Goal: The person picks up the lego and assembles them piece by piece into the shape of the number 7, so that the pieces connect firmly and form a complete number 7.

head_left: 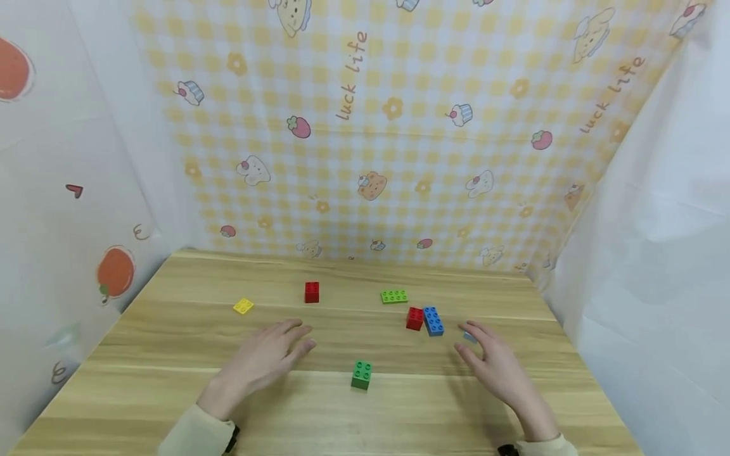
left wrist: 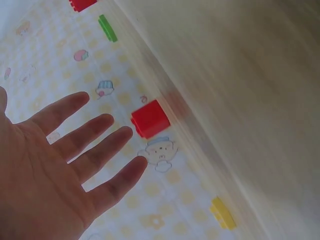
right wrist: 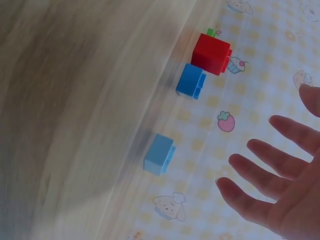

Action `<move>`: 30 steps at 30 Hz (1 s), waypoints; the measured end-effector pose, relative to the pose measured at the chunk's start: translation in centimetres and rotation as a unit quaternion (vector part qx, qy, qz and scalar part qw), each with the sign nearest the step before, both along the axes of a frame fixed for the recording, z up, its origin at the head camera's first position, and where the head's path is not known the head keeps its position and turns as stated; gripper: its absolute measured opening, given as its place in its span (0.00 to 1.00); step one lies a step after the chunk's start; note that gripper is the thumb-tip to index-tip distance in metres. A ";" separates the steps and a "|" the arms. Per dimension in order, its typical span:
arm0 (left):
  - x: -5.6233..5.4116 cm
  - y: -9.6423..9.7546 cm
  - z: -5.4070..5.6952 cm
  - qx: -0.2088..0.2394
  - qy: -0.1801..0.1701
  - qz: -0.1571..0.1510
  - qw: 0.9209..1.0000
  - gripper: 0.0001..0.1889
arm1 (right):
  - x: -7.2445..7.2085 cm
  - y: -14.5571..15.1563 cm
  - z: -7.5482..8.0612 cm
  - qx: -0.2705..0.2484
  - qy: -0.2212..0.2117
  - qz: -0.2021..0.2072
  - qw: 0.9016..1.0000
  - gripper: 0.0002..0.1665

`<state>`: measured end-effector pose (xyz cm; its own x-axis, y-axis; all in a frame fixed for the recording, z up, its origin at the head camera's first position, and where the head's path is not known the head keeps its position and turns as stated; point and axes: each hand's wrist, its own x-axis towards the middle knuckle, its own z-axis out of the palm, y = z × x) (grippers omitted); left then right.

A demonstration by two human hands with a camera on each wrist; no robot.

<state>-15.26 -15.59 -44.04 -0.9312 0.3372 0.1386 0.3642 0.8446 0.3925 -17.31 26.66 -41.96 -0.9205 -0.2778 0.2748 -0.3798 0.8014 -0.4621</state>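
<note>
My left hand hovers over the left half of the table, fingers spread and holding nothing. Beyond it stands a red block, also seen in the left wrist view. A flat yellow block lies to its left. On the right, my right hand is likewise spread and empty. A light blue block is partly hidden behind its fingers in the head view. To that hand's left lie a blue block and a second red block, side by side. Between the hands sits a green block.
A flat light green block lies toward the back of the wooden table. A checked cloth hangs behind the table's far edge. White sheets flank both sides.
</note>
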 end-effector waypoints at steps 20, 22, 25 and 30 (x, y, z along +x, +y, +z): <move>-0.8 3.5 -0.3 0.044 -0.081 -0.048 0.995 0.38 | -3.2 -2.2 -1.2 -0.071 -0.051 0.021 0.996 0.25; -1.0 3.8 -0.3 0.056 -0.088 -0.057 0.993 0.37 | -3.5 -2.5 -1.3 -0.091 -0.066 0.021 0.993 0.26; -1.2 4.1 -0.4 0.072 -0.097 -0.071 0.990 0.35 | -3.9 -2.9 -1.3 -0.129 -0.095 0.017 0.987 0.26; -1.5 4.7 -0.7 0.095 -0.126 -0.090 0.983 0.34 | -4.2 -3.6 -1.2 -0.167 -0.125 0.011 0.978 0.25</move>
<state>-16.78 -10.94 -44.77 -0.8720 0.4894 -0.0125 0.3714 0.6779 0.6344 -21.52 23.05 -43.13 -0.9650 -0.2324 0.1214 -0.2381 0.5832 -0.7767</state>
